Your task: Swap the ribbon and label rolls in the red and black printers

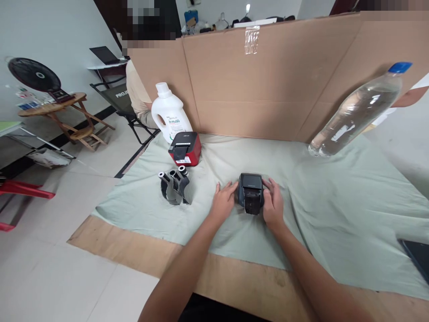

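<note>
Near the middle of the cloth-covered tabletop (134, 247), a dark boxy device (252, 182) sits between the person's two hands. The left hand (224, 203) has its fingers partly spread, their tips reaching the device's left side; they are not wrapped round it. The right hand (273, 203) lies along the opposite side with fingers extended and slightly curved, the thumb apart from them and close to the front corner; whether it grips or merely touches, I cannot tell. The device rests on the pale green cloth (335, 210).

To its left stand grey curved pieces (174, 190) with tubular ends pointing up. Behind these is a red-and-black device (191, 147), just in front of a white jug (172, 114) with a handle and a white cap; the jug is opaque, so its contents are hidden. At the far right, a large clear bottle (360, 114) with a blue cap leans rightward in this view; how full it is cannot be made out. A cardboard panel (248, 89) rises behind, and a dark flat object (417, 257) lies at the right edge.
</note>
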### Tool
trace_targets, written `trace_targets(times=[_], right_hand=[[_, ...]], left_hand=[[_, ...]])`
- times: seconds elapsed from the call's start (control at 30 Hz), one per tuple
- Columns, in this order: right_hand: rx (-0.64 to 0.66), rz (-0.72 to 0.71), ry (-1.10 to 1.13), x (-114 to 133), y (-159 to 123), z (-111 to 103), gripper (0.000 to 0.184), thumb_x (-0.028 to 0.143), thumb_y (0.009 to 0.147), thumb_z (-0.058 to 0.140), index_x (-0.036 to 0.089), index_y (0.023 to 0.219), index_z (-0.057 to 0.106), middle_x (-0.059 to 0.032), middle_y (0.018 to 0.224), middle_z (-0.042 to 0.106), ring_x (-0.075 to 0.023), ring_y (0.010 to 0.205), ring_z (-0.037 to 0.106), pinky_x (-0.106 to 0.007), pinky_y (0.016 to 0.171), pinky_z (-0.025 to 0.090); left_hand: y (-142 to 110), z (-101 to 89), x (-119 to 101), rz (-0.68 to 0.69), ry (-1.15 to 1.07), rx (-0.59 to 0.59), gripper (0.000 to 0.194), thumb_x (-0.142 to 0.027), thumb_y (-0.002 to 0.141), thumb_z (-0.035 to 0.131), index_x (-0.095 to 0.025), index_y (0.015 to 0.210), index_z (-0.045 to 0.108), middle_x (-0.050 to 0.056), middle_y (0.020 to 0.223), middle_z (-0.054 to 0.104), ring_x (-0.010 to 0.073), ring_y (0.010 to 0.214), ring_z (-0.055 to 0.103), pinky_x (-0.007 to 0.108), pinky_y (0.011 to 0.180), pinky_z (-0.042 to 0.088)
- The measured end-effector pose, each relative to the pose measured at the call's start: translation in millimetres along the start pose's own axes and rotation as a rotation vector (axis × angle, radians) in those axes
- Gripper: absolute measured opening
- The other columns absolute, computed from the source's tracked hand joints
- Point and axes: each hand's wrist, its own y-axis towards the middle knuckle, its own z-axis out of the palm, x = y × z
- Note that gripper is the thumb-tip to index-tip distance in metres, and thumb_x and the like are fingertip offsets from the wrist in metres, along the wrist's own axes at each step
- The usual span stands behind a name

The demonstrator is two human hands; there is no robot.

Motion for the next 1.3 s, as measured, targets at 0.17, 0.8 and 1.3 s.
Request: trace_targets(times=[0.17,0.8,1.3], right_hand=[[-0.054,-0.005,0.083,4,-2,-3,0.044,0.045,0.102,0.041,0.019,0.136,0.052,-0.0180,0.134,0.066,-0.0277,0.127,0.062,-0.051,0.108,0.047],[0.388,-0.285,-0.717,35,72,-12,0.040,0.030,0.099,0.040,0.020,0.108,0.078,-0.0153,0.119,0.064,-0.0321,0.113,0.052,-0.049,0.102,0.043],[0.508,-0.083,-0.568,88,113,-21,0.018,0.026,0.082,0.065,0.019,0.098,0.067,-0.0098,0.101,0.067,-0.0253,0.095,0.062,-0.042,0.089,0.051]], left_hand=[[-1,-2.3,-3,-0.017,-0.045,-0.008,0.049,-0.027,0.105,0.036,-0.027,0.153,0.045,0.006,0.154,0.053,0.0220,0.147,0.045,0.060,0.129,0.011],[-4,-5.9,-4,0.022,0.086,0.072,0.051,-0.038,0.108,0.032,-0.029,0.158,0.033,0.009,0.158,0.048,0.0247,0.151,0.039,0.068,0.126,0.012],[-7,-7.0,-4,0.036,0.005,0.024,0.048,-0.042,0.108,0.034,-0.033,0.155,0.040,0.004,0.153,0.056,0.0258,0.149,0.041,0.067,0.126,0.011]])
